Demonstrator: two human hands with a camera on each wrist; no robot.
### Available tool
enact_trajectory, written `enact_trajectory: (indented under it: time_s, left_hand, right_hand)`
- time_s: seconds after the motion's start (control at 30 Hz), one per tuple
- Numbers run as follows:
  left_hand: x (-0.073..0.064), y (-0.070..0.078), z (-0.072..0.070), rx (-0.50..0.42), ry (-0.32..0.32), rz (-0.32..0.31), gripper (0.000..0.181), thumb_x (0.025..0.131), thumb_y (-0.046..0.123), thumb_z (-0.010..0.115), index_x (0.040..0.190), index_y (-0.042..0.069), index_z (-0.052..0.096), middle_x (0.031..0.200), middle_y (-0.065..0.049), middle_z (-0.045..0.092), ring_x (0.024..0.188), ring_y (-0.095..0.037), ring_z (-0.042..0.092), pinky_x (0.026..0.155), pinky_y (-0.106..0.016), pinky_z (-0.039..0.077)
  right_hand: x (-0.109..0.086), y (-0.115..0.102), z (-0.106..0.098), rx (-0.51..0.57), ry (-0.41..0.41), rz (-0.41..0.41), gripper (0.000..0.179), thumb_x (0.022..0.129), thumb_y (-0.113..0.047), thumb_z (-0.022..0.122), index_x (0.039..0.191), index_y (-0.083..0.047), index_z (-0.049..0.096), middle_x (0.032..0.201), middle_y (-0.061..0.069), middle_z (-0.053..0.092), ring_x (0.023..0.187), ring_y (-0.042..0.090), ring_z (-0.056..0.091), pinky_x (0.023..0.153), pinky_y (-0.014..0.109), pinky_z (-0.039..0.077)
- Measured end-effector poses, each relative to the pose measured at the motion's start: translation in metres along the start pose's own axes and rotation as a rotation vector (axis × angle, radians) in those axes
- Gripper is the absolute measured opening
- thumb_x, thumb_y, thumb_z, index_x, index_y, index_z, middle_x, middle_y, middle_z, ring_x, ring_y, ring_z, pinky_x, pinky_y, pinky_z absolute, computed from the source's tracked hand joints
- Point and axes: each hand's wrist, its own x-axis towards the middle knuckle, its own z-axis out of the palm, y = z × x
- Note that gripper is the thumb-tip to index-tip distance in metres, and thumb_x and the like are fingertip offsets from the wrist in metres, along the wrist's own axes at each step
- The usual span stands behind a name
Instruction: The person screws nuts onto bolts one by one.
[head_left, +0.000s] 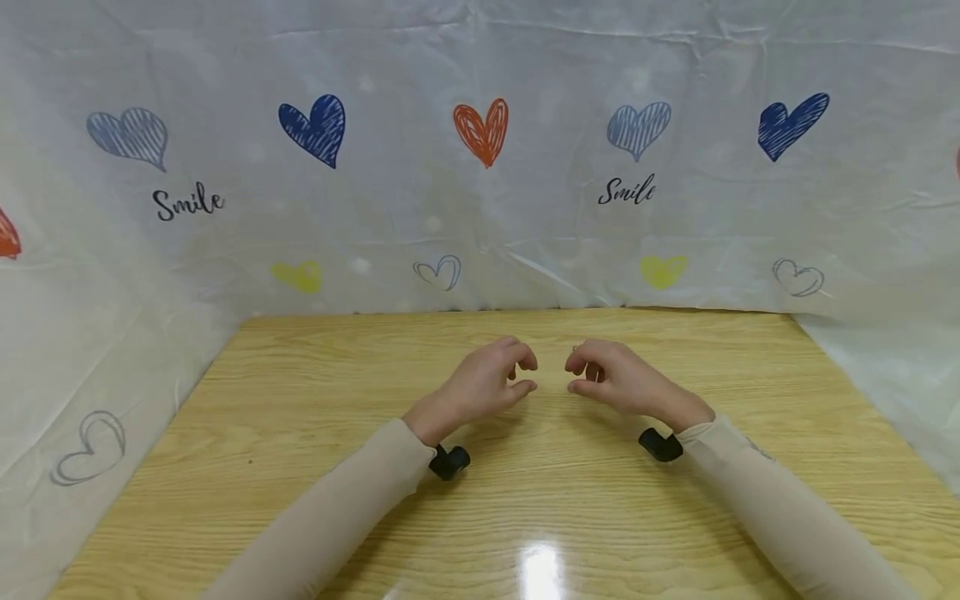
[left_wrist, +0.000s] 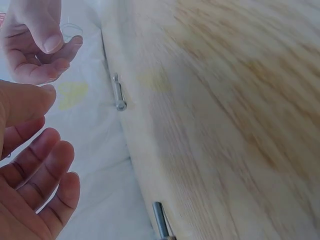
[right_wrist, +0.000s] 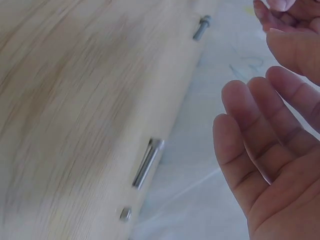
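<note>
Over the far middle of the wooden table, my left hand faces my right hand across a narrow gap. Both have loosely bent fingers, thumbs apart from them, and nothing held. In the left wrist view, a metal bolt lies by the table's edge, and a darker metal rod shows partly at the bottom. The right wrist view has a grey bolt, a shiny cylindrical metal piece and a small nut-like piece along the edge. The hands are apart from these metal pieces.
The light wooden table ends at a pale cloth printed with hearts and "Smile", which also hangs at both sides. A black wrist camera sits at the left cuff, another black camera at the right.
</note>
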Motion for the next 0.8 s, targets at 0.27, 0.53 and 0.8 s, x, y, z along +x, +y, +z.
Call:
enact_trajectory:
  time_s: [0.27,0.53,0.8]
  left_hand:
    - [0.006,0.005,0.003,-0.007,-0.036,-0.001,0.017,0.089,0.022,0.07,0.101,0.013,0.064,0.098,0.002,0.058,0.077,-0.01,0.052,0.067,-0.024,0.045]
    - [0.014,0.006,0.01,-0.021,-0.053,-0.005,0.02,0.09,0.023,0.069,0.105,0.01,0.064,0.099,0.001,0.058,0.077,-0.01,0.05,0.068,-0.024,0.045]
    - [0.024,0.006,0.015,-0.047,-0.074,-0.04,0.022,0.091,0.023,0.068,0.107,0.01,0.063,0.104,-0.005,0.06,0.079,-0.011,0.051,0.069,-0.025,0.045]
  right_hand:
    - [-0.012,0.009,-0.008,-0.009,0.025,0.021,0.02,0.088,-0.015,0.071,0.104,-0.006,0.064,0.096,0.003,0.061,0.076,0.013,0.055,0.068,0.029,0.049]
    - [-0.02,0.017,-0.016,-0.048,0.048,0.05,0.022,0.089,-0.018,0.07,0.106,-0.007,0.064,0.098,0.003,0.062,0.077,0.011,0.054,0.068,0.03,0.048]
    - [-0.02,0.023,-0.021,-0.061,0.06,0.068,0.021,0.088,-0.017,0.071,0.107,-0.01,0.065,0.097,0.001,0.062,0.077,0.013,0.055,0.067,0.031,0.048]
